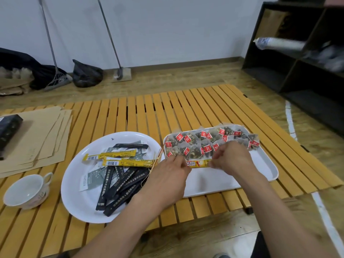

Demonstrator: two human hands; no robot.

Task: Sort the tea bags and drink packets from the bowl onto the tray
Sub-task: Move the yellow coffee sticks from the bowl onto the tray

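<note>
A white tray (pixel 264 164) lies on the slatted table with several pyramid tea bags (pixel 204 144) with red tags lined along its far side. Just in front of that row lies a yellow drink stick packet (pixel 197 163). My left hand (pixel 171 175) pinches its left end and my right hand (pixel 230 158) pinches its right end, low over the tray. To the left stands a white bowl (pixel 78 185) that holds several black stick packets (pixel 119 185), two yellow ones (pixel 119 159) and some grey sachets (pixel 91 180).
A white teacup (pixel 26 191) stands at the left of the bowl. Brown paper sheets (pixel 37 138) and a black box (pixel 8 131) lie at the far left. A dark shelf unit (pixel 301 58) stands at the right, brooms and bags along the wall.
</note>
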